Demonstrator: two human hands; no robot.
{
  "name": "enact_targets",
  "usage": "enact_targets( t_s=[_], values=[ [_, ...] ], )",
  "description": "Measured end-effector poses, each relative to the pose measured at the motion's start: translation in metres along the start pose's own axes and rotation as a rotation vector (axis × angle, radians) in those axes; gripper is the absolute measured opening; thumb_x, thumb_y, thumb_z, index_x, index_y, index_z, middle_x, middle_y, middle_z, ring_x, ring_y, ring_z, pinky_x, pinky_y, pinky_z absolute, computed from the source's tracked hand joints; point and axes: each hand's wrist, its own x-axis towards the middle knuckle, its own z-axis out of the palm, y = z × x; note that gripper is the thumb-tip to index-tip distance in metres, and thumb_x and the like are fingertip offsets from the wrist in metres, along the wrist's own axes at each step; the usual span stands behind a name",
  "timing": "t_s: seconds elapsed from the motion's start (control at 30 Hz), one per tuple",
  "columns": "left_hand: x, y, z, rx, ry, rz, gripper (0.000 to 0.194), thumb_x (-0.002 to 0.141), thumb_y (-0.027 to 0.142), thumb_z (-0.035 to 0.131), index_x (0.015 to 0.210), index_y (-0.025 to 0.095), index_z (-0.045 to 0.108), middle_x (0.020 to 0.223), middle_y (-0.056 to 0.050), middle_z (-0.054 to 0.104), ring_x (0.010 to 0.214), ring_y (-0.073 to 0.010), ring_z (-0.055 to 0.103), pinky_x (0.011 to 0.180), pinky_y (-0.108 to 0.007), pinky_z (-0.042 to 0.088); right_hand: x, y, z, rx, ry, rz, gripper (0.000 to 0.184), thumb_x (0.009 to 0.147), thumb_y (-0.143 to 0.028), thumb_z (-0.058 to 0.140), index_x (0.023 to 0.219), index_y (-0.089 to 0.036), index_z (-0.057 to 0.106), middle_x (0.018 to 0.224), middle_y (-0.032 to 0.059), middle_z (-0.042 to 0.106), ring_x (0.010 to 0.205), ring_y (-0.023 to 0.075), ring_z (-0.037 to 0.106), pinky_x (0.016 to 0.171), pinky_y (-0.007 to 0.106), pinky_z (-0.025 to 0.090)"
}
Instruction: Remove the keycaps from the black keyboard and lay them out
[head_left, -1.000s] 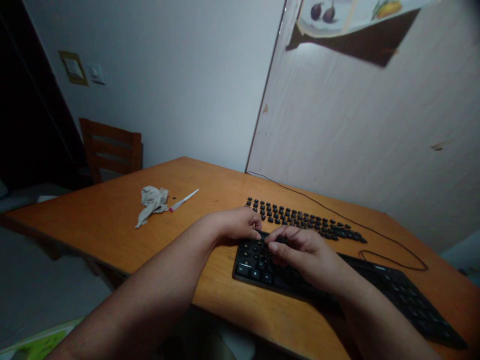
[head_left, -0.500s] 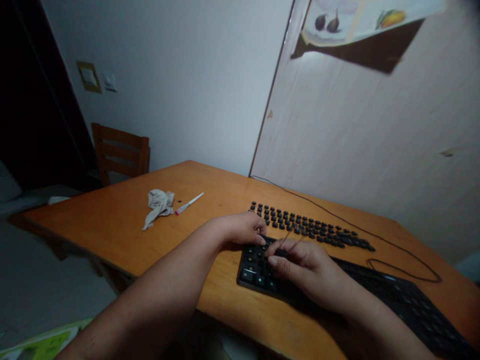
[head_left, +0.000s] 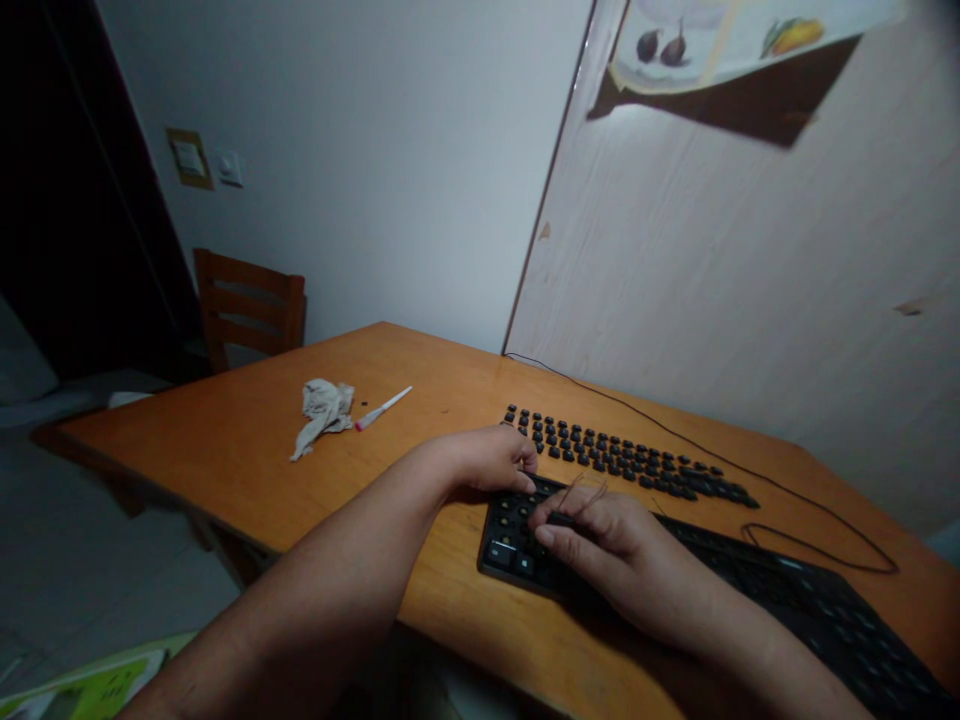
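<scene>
A black keyboard lies along the front of the wooden table, many keycaps gone from its left end and two still seated at the near-left corner. My left hand grips its far-left edge with curled fingers. Over the left section, my right hand pinches a thin wire keycap puller, whose wires stick up past the fingers. Something dark, possibly a keycap, shows between thumb and forefinger. Loose black keycaps stand in rows behind the keyboard.
A crumpled grey cloth and a white brush-like stick with a pink end lie on the table to the left. A black cable runs along the back and loops at right. A wooden chair stands beyond.
A keycap beside the two at the near-left corner no longer shows in its place. The puller's wires have tilted with my right hand. My left hand keeps its hold.
</scene>
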Motion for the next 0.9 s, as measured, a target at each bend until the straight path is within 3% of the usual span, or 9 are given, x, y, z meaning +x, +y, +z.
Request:
enact_targets(
  t_s=[0.23,0.33,0.5,0.7,0.9],
  values=[
    [-0.002,0.002,-0.001,0.003,0.007,0.001,0.014,0.079,0.024,0.065,0.089,0.015,0.065,0.074,0.001,0.060,0.068,-0.0113,0.051,0.058,-0.020,0.034,0.001,0.003,0.008,0.184,-0.026,0.169,0.022,0.096,-0.038,0.047,0.094,-0.021,0.061,0.069,-0.0027,0.052,0.059,0.0111,0.047,0.054,0.022,0.039],
    [-0.002,0.003,-0.001,-0.001,0.004,-0.005,0.013,0.079,0.025,0.065,0.087,0.015,0.064,0.073,0.001,0.060,0.068,-0.0111,0.050,0.057,-0.020,0.033,0.001,0.004,0.009,0.265,-0.055,0.222,0.022,0.096,-0.040,0.046,0.097,-0.021,0.058,0.068,-0.0033,0.050,0.056,0.0109,0.047,0.051,0.022,0.038],
    [-0.001,0.002,0.000,-0.011,0.007,-0.014,0.014,0.079,0.024,0.065,0.090,0.015,0.065,0.074,0.002,0.060,0.069,-0.0111,0.050,0.058,-0.020,0.034,0.000,0.001,0.009,0.210,-0.075,0.187,0.022,0.096,-0.038,0.048,0.095,-0.021,0.061,0.066,-0.0030,0.050,0.057,0.0111,0.047,0.053,0.022,0.037],
    [-0.002,0.003,-0.001,0.001,0.001,-0.015,0.014,0.079,0.026,0.065,0.088,0.015,0.064,0.074,0.001,0.060,0.068,-0.0118,0.051,0.058,-0.021,0.034,0.005,0.008,0.014,0.337,0.083,0.262,0.027,0.087,-0.046,0.060,0.084,-0.019,0.061,0.067,-0.0030,0.052,0.056,0.0103,0.043,0.052,0.022,0.035],
    [-0.002,0.003,-0.002,0.009,-0.001,0.009,0.015,0.078,0.027,0.064,0.089,0.016,0.064,0.073,0.002,0.060,0.068,-0.0117,0.052,0.057,-0.021,0.032,0.010,0.006,0.018,0.379,0.167,0.404,0.032,0.082,-0.051,0.065,0.083,-0.019,0.060,0.053,-0.0070,0.042,0.047,0.0088,0.035,0.045,0.022,0.025]
  ],
)
